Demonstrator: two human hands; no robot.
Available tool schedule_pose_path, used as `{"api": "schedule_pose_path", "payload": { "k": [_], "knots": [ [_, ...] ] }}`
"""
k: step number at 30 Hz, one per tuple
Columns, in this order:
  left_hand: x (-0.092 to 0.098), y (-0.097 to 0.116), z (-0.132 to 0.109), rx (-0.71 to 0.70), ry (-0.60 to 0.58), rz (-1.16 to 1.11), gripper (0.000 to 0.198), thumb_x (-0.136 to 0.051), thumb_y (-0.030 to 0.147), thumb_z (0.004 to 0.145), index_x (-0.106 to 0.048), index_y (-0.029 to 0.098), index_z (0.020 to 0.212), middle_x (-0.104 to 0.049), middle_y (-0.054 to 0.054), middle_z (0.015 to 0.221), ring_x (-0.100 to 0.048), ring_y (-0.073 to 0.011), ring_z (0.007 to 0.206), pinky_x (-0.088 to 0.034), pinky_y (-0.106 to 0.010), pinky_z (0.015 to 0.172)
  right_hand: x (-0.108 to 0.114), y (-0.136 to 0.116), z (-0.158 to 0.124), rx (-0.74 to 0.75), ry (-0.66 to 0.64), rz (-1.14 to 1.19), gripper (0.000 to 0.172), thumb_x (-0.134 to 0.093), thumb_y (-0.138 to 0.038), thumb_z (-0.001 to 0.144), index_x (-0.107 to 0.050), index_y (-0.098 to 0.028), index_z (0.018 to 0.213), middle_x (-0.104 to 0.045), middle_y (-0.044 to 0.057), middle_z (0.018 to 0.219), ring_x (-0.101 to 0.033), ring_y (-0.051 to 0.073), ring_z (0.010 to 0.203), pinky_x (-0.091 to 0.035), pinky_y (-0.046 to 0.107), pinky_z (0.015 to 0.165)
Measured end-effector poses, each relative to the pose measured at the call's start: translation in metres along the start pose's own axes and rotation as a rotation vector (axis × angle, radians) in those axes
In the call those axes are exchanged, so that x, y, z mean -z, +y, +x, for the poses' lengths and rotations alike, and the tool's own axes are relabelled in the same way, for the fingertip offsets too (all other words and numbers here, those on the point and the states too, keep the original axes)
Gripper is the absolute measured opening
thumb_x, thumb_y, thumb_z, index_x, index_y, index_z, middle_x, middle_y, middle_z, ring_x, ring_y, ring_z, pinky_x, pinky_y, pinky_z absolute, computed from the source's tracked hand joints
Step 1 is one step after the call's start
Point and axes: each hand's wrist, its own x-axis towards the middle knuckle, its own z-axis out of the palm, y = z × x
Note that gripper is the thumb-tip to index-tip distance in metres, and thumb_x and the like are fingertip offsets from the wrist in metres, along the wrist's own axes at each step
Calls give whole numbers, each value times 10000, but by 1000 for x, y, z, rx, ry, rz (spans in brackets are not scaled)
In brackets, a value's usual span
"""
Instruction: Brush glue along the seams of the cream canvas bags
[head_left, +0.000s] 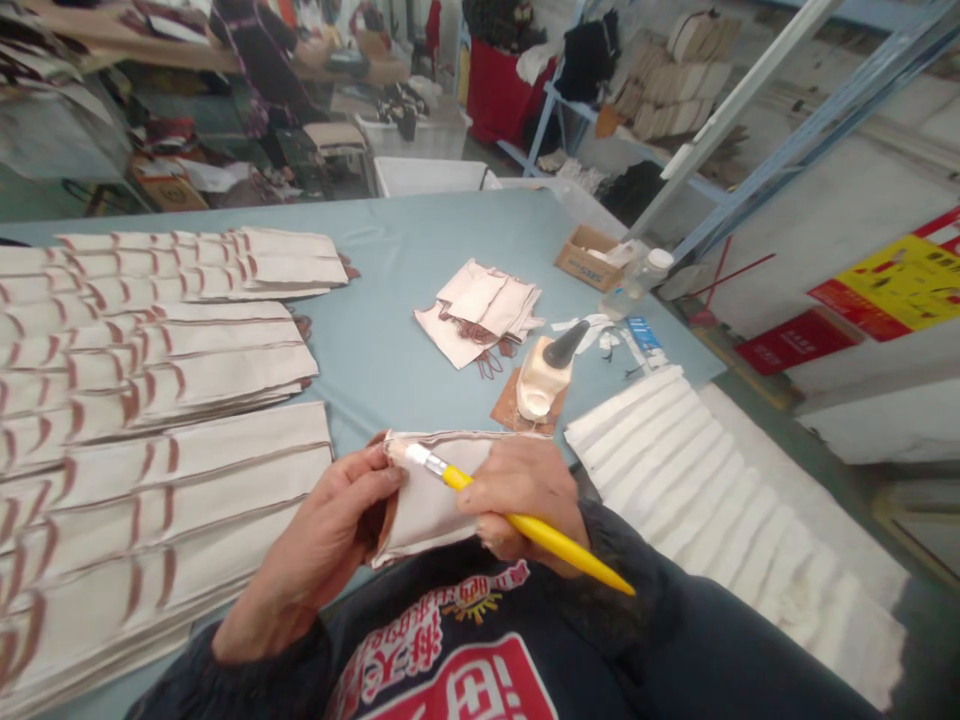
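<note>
My left hand [322,540] pinches the left edge of a small folded beige paper bag [427,500] held close to my chest. My right hand [525,495] grips the bag's right side together with a yellow-handled brush [525,525], whose metal ferrule and bristles lie on the bag's upper left corner, beside my left fingertips. A glue bottle with a dark nozzle [546,375] stands on a brown card just beyond the bag.
Rows of overlapped beige bags with brown handles [150,400] cover the left of the blue table [390,330]. White folded strips [675,450] lie at right. A small pile of bags [484,310], a cardboard box [589,255] and a clear bottle [645,272] sit farther back.
</note>
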Motion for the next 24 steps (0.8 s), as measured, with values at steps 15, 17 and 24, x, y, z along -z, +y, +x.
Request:
{"api": "schedule_pose_path", "payload": {
  "k": [15,17,24],
  "knots": [
    [-2,-4,2,-104,50,58,326,-920,361,655,-649,184,702,-597,48,554,-517,-97,473,-442,-193,467,8,-4,-17,-47,75,-244,234,-491,-300,1104,-656,-219,959,-670,-20,623,-602,134,489,-471,277,493],
    [1,-11,4,-137,8,131,306,-875,420,747,-671,198,796,-568,63,573,-509,-104,496,-478,-213,519,-3,-5,-15,-52,24,-248,247,-470,-293,1113,-634,-219,943,-677,-20,636,-603,128,511,-475,275,516],
    [10,-10,-3,-342,-18,442,309,-810,438,822,-653,196,711,-514,44,664,-422,-106,537,-382,-222,471,-36,-15,-9,9,-33,-148,257,-423,-326,1131,-601,-237,968,-651,-43,628,-579,117,498,-469,273,516]
  ]
}}
